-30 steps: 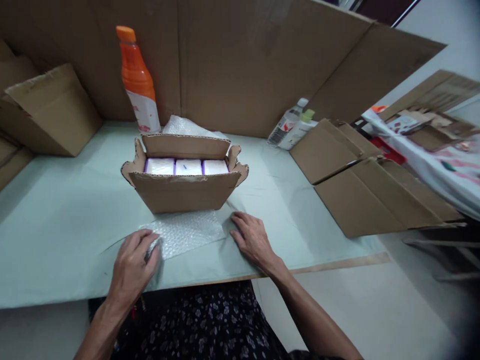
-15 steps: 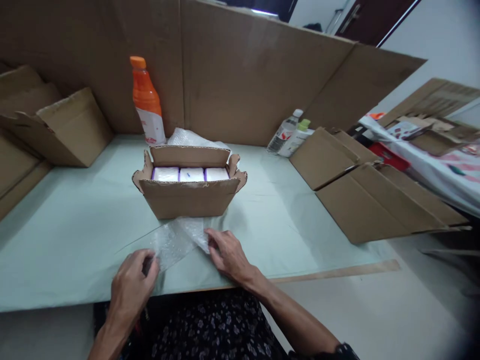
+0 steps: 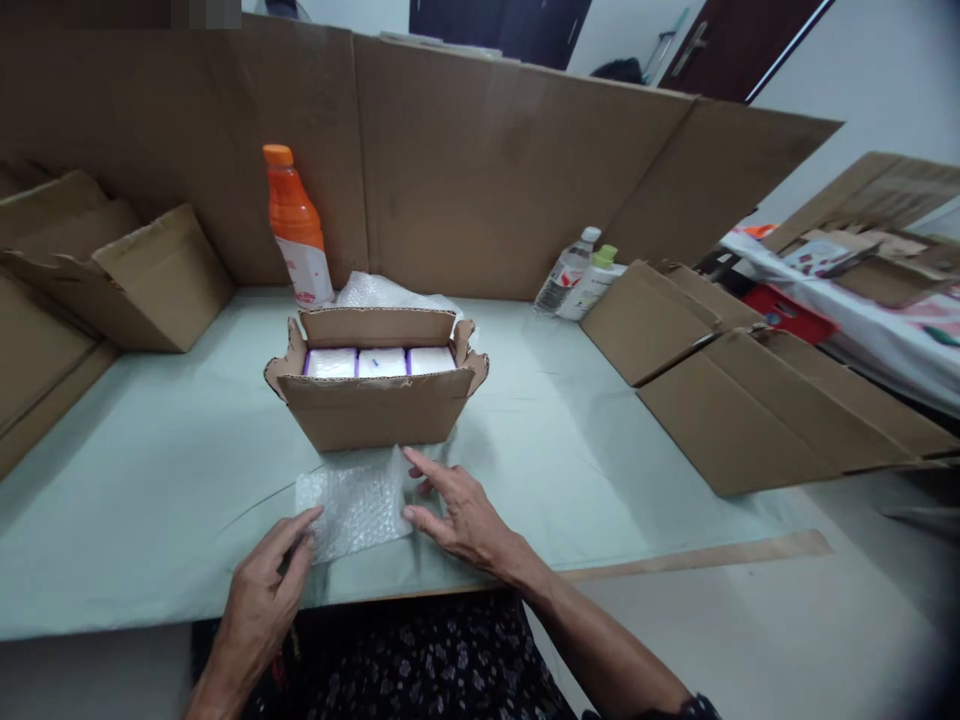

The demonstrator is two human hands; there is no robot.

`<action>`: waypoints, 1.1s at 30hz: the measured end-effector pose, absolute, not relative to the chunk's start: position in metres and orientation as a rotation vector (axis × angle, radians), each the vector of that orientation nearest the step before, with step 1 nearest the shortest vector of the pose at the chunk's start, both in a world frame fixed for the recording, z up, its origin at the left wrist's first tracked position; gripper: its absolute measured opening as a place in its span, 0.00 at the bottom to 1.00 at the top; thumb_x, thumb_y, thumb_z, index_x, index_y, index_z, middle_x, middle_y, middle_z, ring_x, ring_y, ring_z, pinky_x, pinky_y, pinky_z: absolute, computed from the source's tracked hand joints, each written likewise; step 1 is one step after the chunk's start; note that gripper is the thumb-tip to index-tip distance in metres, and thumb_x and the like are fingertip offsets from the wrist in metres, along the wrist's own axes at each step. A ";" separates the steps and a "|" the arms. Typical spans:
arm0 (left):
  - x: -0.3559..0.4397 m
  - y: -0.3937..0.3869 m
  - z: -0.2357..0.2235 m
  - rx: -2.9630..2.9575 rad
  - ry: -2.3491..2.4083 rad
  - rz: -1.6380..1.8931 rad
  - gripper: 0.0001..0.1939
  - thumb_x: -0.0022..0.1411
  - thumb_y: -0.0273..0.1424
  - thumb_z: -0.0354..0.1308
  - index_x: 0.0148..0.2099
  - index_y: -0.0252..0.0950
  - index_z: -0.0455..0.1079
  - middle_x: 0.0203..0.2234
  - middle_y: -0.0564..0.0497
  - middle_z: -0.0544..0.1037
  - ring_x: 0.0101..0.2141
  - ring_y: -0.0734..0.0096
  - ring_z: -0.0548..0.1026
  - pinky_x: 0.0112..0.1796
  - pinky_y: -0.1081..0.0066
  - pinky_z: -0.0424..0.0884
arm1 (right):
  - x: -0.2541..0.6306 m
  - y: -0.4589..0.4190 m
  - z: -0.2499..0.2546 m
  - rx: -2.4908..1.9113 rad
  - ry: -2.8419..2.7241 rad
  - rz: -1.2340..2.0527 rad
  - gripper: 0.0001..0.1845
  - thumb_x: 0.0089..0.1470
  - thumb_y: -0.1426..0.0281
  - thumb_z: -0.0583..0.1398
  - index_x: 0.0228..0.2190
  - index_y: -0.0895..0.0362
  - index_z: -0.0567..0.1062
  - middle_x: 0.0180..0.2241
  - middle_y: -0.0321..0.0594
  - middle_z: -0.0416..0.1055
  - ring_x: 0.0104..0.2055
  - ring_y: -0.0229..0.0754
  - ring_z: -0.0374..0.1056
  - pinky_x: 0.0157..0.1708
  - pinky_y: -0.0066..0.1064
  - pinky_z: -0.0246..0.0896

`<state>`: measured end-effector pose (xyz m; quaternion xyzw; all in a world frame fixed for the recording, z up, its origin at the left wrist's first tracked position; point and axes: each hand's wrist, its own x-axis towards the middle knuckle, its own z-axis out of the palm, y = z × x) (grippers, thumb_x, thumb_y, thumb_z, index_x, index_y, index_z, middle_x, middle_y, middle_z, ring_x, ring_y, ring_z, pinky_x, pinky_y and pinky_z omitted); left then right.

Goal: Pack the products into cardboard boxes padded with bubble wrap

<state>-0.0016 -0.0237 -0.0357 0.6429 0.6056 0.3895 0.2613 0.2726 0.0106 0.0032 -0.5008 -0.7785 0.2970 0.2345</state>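
Note:
A folded sheet of bubble wrap [image 3: 352, 505] lies on the pale green table [image 3: 150, 470], just in front of an open cardboard box [image 3: 375, 405]. The box holds three white packets with purple edges [image 3: 381, 361] side by side. My left hand [image 3: 266, 590] touches the sheet's lower left corner with its fingertips stretched out. My right hand [image 3: 457, 515] rests at the sheet's right edge, fingers spread and pressing it flat. Neither hand grips anything.
An orange bottle [image 3: 296, 225] and more bubble wrap [image 3: 382, 292] stand behind the box. Two small bottles [image 3: 581, 275] lie at the back right. Flattened cardboard [image 3: 750, 390] covers the right side, open boxes [image 3: 127, 270] the left. A tall cardboard screen [image 3: 487, 160] closes the back.
The bubble wrap was spread flat, then its right side was lifted and folded over to the left by my right hand. It now lies as a smaller folded pad. The view tilted up.

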 end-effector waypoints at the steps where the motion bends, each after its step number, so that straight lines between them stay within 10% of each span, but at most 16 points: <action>1: -0.002 -0.024 -0.034 1.774 1.607 1.058 0.17 0.64 0.42 0.56 0.46 0.39 0.80 0.40 0.47 0.85 0.41 0.63 0.83 0.39 0.70 0.79 | 0.273 0.011 0.007 -1.367 -2.166 0.820 0.37 0.63 0.65 0.61 0.69 0.50 0.57 0.54 0.44 0.76 0.48 0.45 0.74 0.54 0.45 0.63; 11: 0.010 -0.024 -0.021 1.814 1.560 1.049 0.13 0.62 0.40 0.59 0.40 0.39 0.80 0.34 0.49 0.84 0.33 0.65 0.82 0.22 0.76 0.73 | 0.276 0.018 0.021 -1.351 -2.233 0.801 0.15 0.63 0.58 0.62 0.41 0.58 0.80 0.41 0.43 0.82 0.44 0.47 0.76 0.50 0.39 0.62; 15: 0.011 -0.024 -0.018 1.872 1.537 1.086 0.11 0.64 0.38 0.58 0.41 0.39 0.80 0.33 0.50 0.84 0.32 0.68 0.82 0.21 0.78 0.72 | 0.271 0.018 0.011 -1.459 -2.211 0.747 0.04 0.58 0.73 0.65 0.37 0.58 0.79 0.34 0.39 0.80 0.36 0.41 0.74 0.44 0.34 0.63; 33: 0.002 0.021 0.075 2.037 1.662 1.404 0.07 0.64 0.38 0.61 0.43 0.47 0.79 0.37 0.58 0.83 0.38 0.70 0.81 0.46 0.69 0.75 | 0.291 0.077 0.118 -0.840 -1.852 0.416 0.11 0.62 0.78 0.57 0.38 0.55 0.79 0.36 0.38 0.78 0.38 0.37 0.73 0.41 0.33 0.70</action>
